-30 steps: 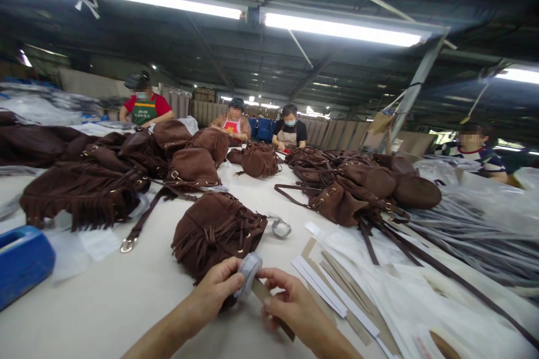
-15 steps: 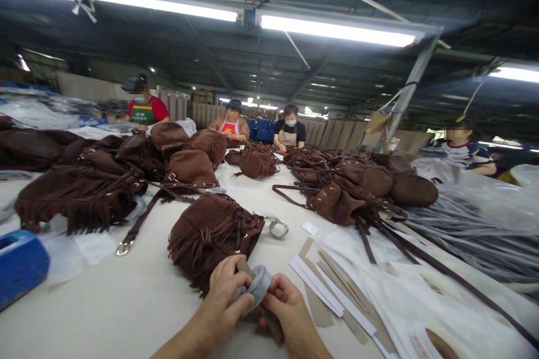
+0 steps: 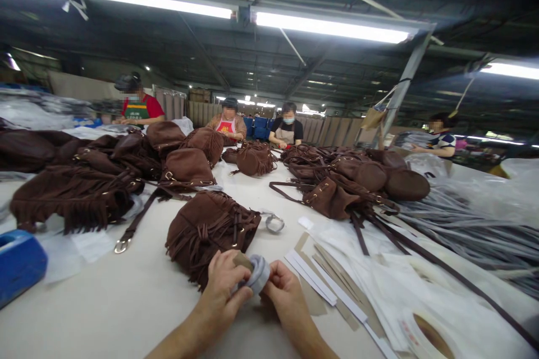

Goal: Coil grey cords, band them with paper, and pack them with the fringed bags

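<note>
White table point(image 3: 105, 308), with a dark-brown fringed bag point(image 3: 206, 230) just beyond the hands. Left hand point(image 3: 223, 286): fingers curled firmly around a grey coiled band point(image 3: 260, 275) and brown strip point(image 3: 242, 259). Right hand point(image 3: 287, 291): fingertips pinched together on the band's edge. The band sits between both hands; steady tension probably keeps its turns even.

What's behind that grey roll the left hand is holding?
Beyond the grey roll, a brown fringed bag lies on the pale table. The left hand hides part of the bag's near side.
</note>
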### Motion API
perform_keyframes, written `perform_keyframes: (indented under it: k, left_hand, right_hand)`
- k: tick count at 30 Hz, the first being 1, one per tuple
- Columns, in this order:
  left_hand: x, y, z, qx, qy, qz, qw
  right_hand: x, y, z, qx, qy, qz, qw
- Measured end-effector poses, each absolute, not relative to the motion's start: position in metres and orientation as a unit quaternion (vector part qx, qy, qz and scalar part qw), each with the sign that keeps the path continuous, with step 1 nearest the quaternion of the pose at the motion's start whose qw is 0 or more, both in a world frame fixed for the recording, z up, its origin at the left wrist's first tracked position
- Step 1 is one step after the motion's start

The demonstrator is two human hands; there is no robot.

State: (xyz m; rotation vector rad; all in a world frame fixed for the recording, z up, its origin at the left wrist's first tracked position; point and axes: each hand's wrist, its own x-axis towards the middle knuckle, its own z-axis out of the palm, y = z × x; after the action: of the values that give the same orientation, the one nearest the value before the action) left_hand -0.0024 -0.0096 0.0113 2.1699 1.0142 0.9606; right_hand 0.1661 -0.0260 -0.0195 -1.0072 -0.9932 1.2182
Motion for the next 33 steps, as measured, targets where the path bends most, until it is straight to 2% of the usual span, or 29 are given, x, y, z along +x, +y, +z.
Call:
perform_keyframes:
  k: [5, 12, 16, 19, 21, 24, 27, 29, 31, 33]
  left_hand:
    - [-0.001, -0.012, 0.017, 0.821, 0.354, 0.363, 0.262]
    - [-0.002, -0.011, 0.019, 0.823, 0.363, 0.309, 0.310]
    - [-0.010, -0.009, 0.025, 0.824, 0.400, 0.259, 0.307]
    - [-0.014, -0.009, 0.030, 0.839, 0.392, 0.212, 0.312]
    - [-0.015, -0.009, 0.032, 0.849, 0.379, 0.195, 0.313]
    - [-0.014, -0.010, 0.034, 0.863, 0.356, 0.181, 0.311]
    - [-0.012, -0.012, 0.035, 0.877, 0.341, 0.162, 0.298]
    - [-0.009, -0.015, 0.035, 0.888, 0.331, 0.152, 0.282]
    - [-0.006, -0.018, 0.034, 0.897, 0.319, 0.145, 0.269]
    - [-0.002, -0.020, 0.032, 0.899, 0.314, 0.147, 0.266]
  right_hand:
    - [0.163, -0.033, -0.017, -0.433, -0.460, 0.440, 0.638]
    - [0.164, -0.049, -0.012, -0.438, -0.343, 0.598, 0.578]
    - [0.179, -0.057, -0.011, -0.319, -0.391, 0.683, 0.527]
    - [0.195, -0.059, -0.026, -0.269, -0.502, 0.680, 0.461]
    - [0.203, -0.059, -0.040, -0.280, -0.627, 0.591, 0.423]
    - [0.208, -0.061, -0.049, -0.297, -0.803, 0.338, 0.391]
    - [0.207, -0.060, -0.036, -0.330, -0.859, 0.104, 0.378]
    - [0.205, -0.057, -0.020, -0.356, -0.855, -0.009, 0.376]
    - [0.202, -0.055, -0.004, -0.371, -0.844, -0.059, 0.383]
    - [0.200, -0.054, 0.007, -0.379, -0.835, -0.038, 0.398]
